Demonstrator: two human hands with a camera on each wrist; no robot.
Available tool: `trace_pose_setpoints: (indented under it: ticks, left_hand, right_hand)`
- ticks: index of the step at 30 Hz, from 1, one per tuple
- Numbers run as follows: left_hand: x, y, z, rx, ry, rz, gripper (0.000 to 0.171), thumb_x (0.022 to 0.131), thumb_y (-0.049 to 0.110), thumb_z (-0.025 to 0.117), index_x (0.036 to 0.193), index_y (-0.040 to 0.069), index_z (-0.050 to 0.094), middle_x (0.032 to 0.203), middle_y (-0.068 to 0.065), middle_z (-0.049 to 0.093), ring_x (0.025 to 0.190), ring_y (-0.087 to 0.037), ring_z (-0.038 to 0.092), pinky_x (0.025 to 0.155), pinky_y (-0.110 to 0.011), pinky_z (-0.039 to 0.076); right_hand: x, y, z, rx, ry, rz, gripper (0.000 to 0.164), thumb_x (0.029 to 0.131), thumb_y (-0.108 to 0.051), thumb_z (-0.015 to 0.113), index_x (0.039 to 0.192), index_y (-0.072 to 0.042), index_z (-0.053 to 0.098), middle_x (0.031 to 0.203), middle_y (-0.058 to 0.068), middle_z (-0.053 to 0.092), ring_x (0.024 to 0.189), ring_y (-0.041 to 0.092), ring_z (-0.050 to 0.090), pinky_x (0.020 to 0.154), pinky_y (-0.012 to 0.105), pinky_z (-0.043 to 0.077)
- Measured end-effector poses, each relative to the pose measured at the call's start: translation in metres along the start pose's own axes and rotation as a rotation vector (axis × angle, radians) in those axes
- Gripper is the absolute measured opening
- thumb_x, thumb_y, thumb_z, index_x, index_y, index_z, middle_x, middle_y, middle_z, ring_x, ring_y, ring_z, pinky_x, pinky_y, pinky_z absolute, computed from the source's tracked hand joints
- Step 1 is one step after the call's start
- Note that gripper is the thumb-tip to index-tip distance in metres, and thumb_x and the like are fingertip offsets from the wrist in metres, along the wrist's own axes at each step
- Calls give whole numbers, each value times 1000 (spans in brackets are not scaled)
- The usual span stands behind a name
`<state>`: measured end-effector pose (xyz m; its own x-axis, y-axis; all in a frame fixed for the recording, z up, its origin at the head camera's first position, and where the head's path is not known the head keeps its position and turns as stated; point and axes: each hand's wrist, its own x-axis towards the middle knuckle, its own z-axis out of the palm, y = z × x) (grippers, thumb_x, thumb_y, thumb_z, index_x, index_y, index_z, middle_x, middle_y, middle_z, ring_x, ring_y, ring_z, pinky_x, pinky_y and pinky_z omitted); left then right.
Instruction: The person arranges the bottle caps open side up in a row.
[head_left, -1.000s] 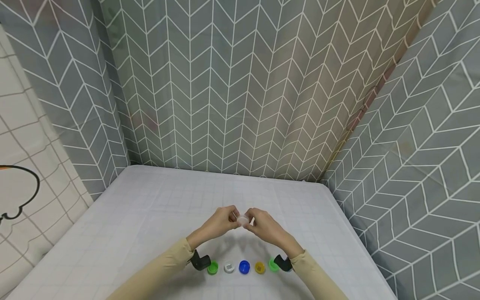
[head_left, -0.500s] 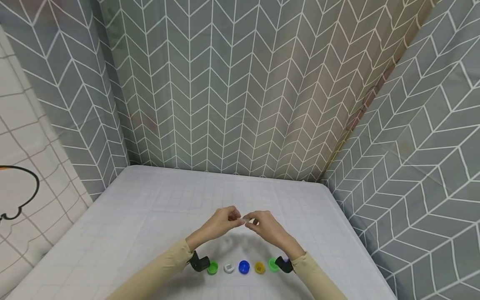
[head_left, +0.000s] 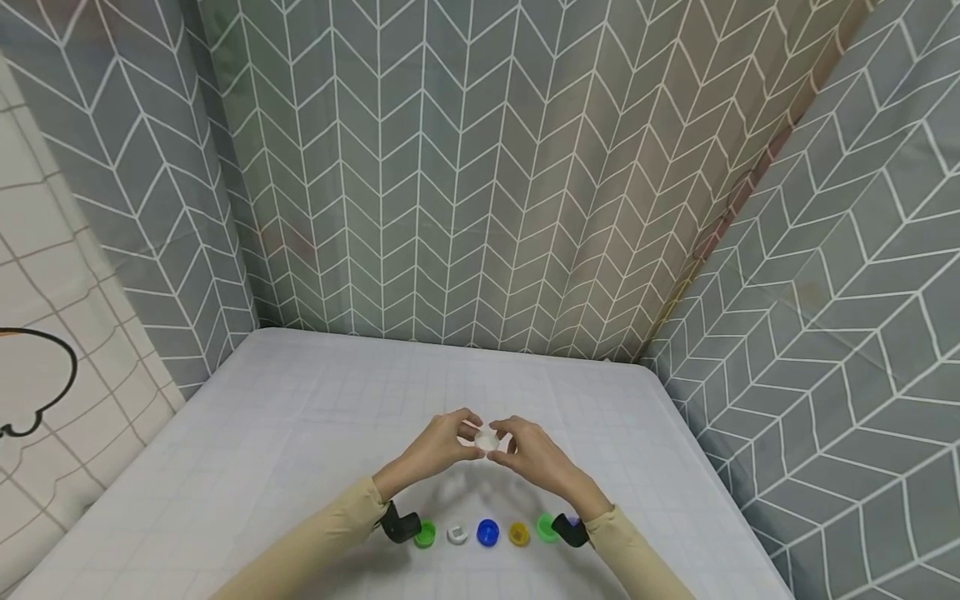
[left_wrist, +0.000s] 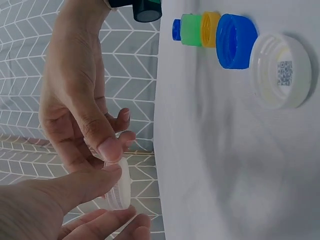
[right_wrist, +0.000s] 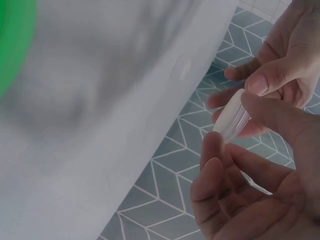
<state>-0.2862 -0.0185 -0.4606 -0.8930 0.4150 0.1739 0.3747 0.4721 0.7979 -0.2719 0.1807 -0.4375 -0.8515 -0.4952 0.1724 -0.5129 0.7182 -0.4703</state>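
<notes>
Between both hands, raised above the table, is a whitish bottle cap (head_left: 487, 440) with a ribbed, see-through side. My left hand (head_left: 444, 442) pinches it from the left; in the left wrist view its thumb lies on the ribbed side of the cap (left_wrist: 119, 187) and its fingers are at the lower edge. From the right, my right hand (head_left: 531, 452) grips the same cap by its edge. The right wrist view shows the right thumb and a fingertip at opposite ends of the cap (right_wrist: 232, 119), partly covering it.
On the white-covered table (head_left: 337, 400), near me, a row of caps lies below my hands: green (head_left: 425, 534), white (head_left: 457, 534) with a printed code inside, blue (head_left: 487, 532), yellow (head_left: 518, 534) and light green (head_left: 547, 528). A wrist camera (head_left: 570, 530) partly hides another. Patterned curtains (head_left: 450, 208) surround the table.
The cap has been turned over between my fingers: its face showed first, then it was edge-on, and now a whiter face shows. My fingers have spread around it. The row of caps stays put.
</notes>
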Motion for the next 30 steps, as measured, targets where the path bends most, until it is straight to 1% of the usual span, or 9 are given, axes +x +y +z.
trace_pose_setpoints:
  ticks: [5, 8, 12, 15, 17, 22, 25, 30]
  left_hand:
    - [2, 5, 3, 15, -13, 12, 48, 79, 15, 79, 119, 2, 58, 109, -16, 71, 103, -28, 68, 79, -38, 56]
    - [3, 8, 7, 69, -6, 21, 45, 78, 16, 80, 116, 2, 61, 108, -15, 72, 104, -28, 67, 80, -38, 56]
    - [4, 15, 15, 134, -4, 29, 37, 77, 18, 80, 109, 3, 67, 105, -12, 73, 102, -26, 68, 82, -38, 55]
    - [5, 22, 21, 175, -12, 41, 36, 78, 20, 80, 109, 3, 69, 107, -11, 73, 101, -25, 68, 80, -35, 55]
    - [6, 27, 28, 210, -21, 53, 37, 79, 22, 79, 110, 3, 70, 109, -10, 72, 101, -24, 68, 77, -32, 55]
    - [10, 42, 46, 305, -40, 90, 39, 79, 29, 80, 111, 7, 72, 109, -4, 73, 100, -20, 66, 76, -29, 53]
    - [12, 51, 60, 346, -55, 133, 39, 78, 30, 80, 109, 8, 72, 106, -4, 73, 95, -16, 65, 75, -27, 52]
    - [16, 65, 82, 423, -73, 208, 34, 78, 32, 80, 104, 11, 73, 99, 1, 74, 87, -12, 65, 75, -25, 50]
  right_hand:
    - [-3, 2, -3, -6, -11, -11, 43, 86, -25, 73, 121, -4, 63, 101, 5, 61, 80, 18, 60, 61, 18, 45]
    - [-7, 4, -6, 0, -7, -11, 40, 85, -23, 74, 118, -5, 64, 102, 4, 60, 81, 21, 60, 61, 19, 45]
    - [-14, 7, -12, -2, 5, 3, 39, 83, -22, 76, 116, -8, 63, 106, 3, 60, 81, 18, 59, 62, 19, 46]
    - [-19, 9, -20, -20, 6, 7, 39, 81, -23, 78, 115, -9, 63, 104, 2, 61, 79, 14, 57, 62, 20, 45]
    - [-25, 12, -27, -38, -7, 10, 39, 81, -24, 78, 113, -9, 63, 102, 1, 61, 77, 13, 55, 62, 20, 45]
    - [-40, 20, -45, -53, -79, 32, 36, 79, -22, 80, 108, -8, 63, 94, 0, 62, 74, 12, 54, 60, 22, 45]
    - [-51, 23, -55, -55, -120, 65, 36, 78, -19, 81, 106, -7, 62, 92, 2, 61, 72, 11, 53, 59, 23, 44]
    - [-69, 26, -67, -96, -175, 122, 38, 76, -15, 81, 106, -5, 61, 93, 2, 59, 71, 11, 51, 60, 25, 43]
